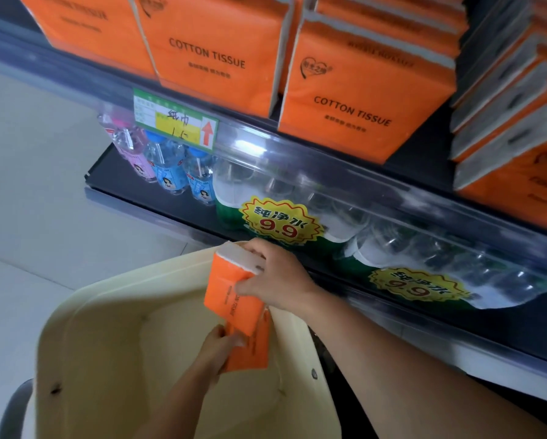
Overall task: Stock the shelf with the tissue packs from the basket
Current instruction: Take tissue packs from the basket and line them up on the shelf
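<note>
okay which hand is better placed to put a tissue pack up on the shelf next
Probably the right hand: it grips a tissue pack lifted above the basket rim, nearer the shelf. The left hand holds a second pack lower, inside the basket.

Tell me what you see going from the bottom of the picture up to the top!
Cream basket → left hand gripping one orange tissue pack → right hand gripping another pack → wrapped water bottles → price tag → shelved tissue packs.

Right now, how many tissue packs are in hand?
2: one in the right hand, pack above the basket; one in the left hand, pack lower, inside it.
</note>
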Action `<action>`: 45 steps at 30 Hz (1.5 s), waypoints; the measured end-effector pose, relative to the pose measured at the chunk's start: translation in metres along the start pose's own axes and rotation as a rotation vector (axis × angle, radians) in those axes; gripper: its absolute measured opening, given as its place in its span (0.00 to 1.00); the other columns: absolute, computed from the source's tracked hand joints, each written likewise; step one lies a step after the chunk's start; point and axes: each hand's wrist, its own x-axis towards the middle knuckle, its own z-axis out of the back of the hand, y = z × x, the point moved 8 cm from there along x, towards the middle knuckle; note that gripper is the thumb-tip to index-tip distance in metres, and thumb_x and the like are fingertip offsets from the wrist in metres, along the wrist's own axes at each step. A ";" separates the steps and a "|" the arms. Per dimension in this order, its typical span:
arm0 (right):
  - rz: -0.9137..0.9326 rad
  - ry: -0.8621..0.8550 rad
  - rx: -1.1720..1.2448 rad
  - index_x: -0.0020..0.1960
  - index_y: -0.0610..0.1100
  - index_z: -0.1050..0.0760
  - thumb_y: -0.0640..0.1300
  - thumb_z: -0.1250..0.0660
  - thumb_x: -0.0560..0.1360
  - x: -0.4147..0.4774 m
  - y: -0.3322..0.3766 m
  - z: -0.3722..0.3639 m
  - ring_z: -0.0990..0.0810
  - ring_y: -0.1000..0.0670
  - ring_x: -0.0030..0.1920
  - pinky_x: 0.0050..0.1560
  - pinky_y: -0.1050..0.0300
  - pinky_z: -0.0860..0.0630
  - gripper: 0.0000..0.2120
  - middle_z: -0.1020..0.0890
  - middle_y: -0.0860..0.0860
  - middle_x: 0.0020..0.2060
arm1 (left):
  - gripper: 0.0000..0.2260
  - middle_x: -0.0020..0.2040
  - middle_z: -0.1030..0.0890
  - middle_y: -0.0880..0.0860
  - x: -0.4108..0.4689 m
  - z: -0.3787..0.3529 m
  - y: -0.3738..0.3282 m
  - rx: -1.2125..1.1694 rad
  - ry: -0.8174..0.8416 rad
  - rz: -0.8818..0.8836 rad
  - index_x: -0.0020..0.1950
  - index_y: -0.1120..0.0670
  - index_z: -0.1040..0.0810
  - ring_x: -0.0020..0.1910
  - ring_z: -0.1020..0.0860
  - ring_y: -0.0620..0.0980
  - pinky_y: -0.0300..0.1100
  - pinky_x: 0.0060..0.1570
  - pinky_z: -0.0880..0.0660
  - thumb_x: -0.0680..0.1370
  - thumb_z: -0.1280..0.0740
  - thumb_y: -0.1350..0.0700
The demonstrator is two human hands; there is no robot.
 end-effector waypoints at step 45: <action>0.530 -1.031 0.743 0.49 0.51 0.27 0.33 0.29 0.71 -0.293 -0.067 0.364 0.21 0.56 0.39 0.35 0.59 0.21 0.15 0.21 0.51 0.41 | 0.36 0.50 0.16 0.60 -0.319 -0.262 -0.212 -0.044 0.615 -0.594 0.55 0.61 0.20 0.46 0.16 0.53 0.47 0.43 0.19 0.52 0.17 0.47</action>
